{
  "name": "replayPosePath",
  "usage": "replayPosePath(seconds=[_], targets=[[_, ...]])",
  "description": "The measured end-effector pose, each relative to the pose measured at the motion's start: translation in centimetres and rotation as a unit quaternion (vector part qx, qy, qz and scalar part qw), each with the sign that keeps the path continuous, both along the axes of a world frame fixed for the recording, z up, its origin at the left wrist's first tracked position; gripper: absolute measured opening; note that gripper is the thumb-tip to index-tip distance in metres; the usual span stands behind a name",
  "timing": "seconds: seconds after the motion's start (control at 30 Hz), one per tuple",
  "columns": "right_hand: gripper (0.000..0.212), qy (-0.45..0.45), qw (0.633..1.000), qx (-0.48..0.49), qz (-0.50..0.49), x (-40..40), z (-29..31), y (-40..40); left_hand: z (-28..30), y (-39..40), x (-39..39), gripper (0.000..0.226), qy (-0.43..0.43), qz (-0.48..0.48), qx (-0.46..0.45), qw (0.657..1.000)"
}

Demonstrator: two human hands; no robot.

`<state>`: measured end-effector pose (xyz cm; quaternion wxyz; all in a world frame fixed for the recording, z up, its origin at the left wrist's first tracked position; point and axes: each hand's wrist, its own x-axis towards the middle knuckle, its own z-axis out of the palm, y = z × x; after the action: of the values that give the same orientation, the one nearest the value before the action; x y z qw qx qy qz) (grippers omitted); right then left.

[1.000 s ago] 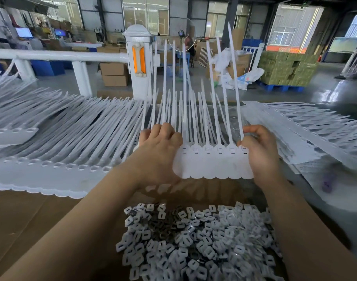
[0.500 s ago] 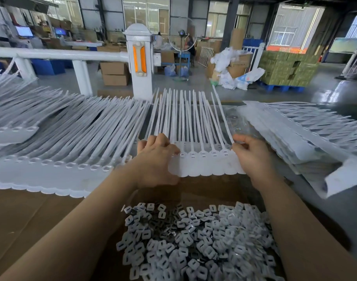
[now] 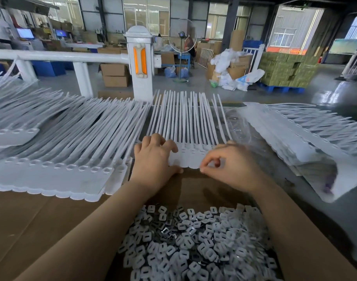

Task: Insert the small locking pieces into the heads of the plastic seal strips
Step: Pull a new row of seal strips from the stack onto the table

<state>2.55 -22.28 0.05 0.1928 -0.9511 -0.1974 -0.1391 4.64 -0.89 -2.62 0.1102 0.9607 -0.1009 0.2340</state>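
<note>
Seal strips now lying flat, no longer raised | cardboard-topped table in a warehouse | tails pointing away, heads toward the person | left hand fingers curled pressing heads | right hand pinching head edge | locking pieces piled nearest.

Both forearms were bare from the lower edge of the view up to the wrists, with no sleeve showing on either. The left hand wore no glove, ring or watch, and its short, unpainted nails showed at the fingertips. The right hand was likewise ungloved, its wrist without any band, its nails short and plain.
</note>
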Motion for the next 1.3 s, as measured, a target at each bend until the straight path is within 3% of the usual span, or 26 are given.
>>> replayPosePath(seconds=[0.07,0.23,0.43,0.6,0.7,0.87,0.97,1.07,1.17,1.3], targets=[[0.013,0.007,0.997,-0.075,0.003,0.3,-0.5,0.3,0.2,0.0,0.0,0.035,-0.007,-0.041,-0.006,0.999],[0.016,-0.009,0.995,-0.101,-0.024,0.6,-1.0,0.4,0.3,0.8,-0.3,0.01,0.027,-0.145,0.019,0.989],[0.039,0.005,0.991,-0.123,-0.045,1.0,-1.8,0.7,0.2,0.3,-0.5,0.041,0.096,-0.079,0.06,0.99],[0.04,0.035,0.994,-0.103,-0.027,1.0,-2.2,0.7,2.2,0.5,-1.2,0.049,0.155,-0.059,0.063,0.984],[0.039,0.04,0.996,-0.084,-0.017,1.0,-2.2,0.7,4.3,2.0,-1.2,0.057,0.158,0.006,0.081,0.984],[0.033,0.028,0.998,-0.054,-0.005,0.8,-2.1,0.9,6.6,7.2,-1.2,0.071,0.286,0.159,0.126,0.936],[0.03,0.027,0.999,-0.035,0.002,0.8,-2.0,1.0,7.1,9.6,-1.4,0.074,0.357,0.163,0.095,0.915],[0.028,0.025,0.999,-0.026,0.01,0.7,-2.0,1.2,7.1,10.4,-1.6,0.074,0.367,0.153,0.07,0.915],[0.027,0.022,0.999,-0.027,0.017,0.5,-1.9,1.5,6.7,10.2,-1.3,0.062,0.347,0.148,0.045,0.925],[0.026,0.024,0.999,-0.027,0.017,0.3,-1.7,1.6,6.0,10.2,-0.6,0.027,0.329,0.142,0.022,0.933]])
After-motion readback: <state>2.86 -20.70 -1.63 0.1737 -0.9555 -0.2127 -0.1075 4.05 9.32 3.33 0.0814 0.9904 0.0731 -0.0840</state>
